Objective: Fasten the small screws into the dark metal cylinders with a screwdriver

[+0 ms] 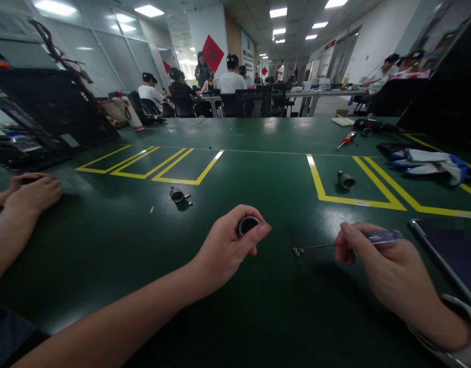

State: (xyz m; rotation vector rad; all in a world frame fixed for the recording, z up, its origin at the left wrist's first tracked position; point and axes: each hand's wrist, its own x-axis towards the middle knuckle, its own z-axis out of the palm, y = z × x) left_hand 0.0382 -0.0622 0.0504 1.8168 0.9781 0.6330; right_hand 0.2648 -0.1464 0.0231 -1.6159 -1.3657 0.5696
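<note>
Green table (258, 317): screws (296, 251), gloves (430, 161)

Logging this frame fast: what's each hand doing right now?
Left hand: closed around a small black cylindrical part.
Right hand: closed on a thin screwdriver, tip at small screws.

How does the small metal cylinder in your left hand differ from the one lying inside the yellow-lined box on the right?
The dark ring-shaped cylinder is gripped in the left hand, open end facing the camera; the grey metal cylinder lies loose on its side on the green table, untouched. The held one is mostly hidden by fingers; the other is fully visible. Both look round and hollow.
</note>
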